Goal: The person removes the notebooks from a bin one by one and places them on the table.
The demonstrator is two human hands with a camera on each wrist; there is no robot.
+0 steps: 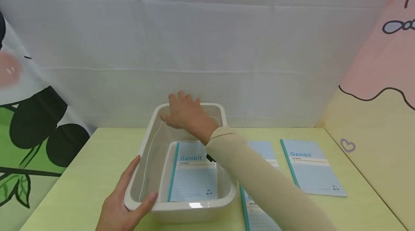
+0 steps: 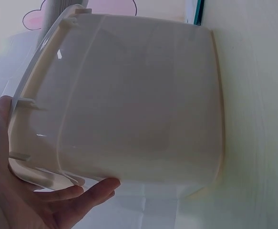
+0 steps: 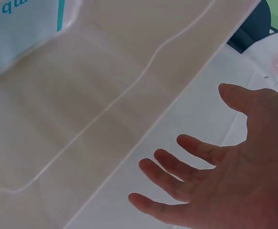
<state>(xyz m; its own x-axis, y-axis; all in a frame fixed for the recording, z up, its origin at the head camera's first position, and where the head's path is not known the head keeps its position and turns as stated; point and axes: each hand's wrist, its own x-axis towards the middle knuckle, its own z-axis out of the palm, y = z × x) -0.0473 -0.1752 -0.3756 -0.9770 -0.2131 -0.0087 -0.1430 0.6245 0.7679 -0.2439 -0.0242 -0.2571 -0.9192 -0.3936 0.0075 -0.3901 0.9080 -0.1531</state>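
Note:
A white plastic basin (image 1: 147,141) sits on the table, its near end tilted up slightly. My left hand (image 1: 124,196) grips its near left corner, thumb at the front rim; in the left wrist view the fingers lie along the basin's outer wall (image 2: 139,100). Inside the basin lies a Gambit notebook (image 1: 194,177) with a teal spine. Over the far rim, my right hand (image 1: 186,112) is held with fingers spread and nothing in it. The right wrist view shows its palm and loosely bent fingers beside the basin wall (image 3: 96,95).
Right of the basin, two matching notebooks, one farther back (image 1: 262,147) and one nearer (image 1: 254,211), are partly covered by my right sleeve (image 1: 259,173). Another notebook (image 1: 312,170) lies farther right. A white cloth backdrop (image 1: 207,44) stands behind the pale yellow table (image 1: 81,177).

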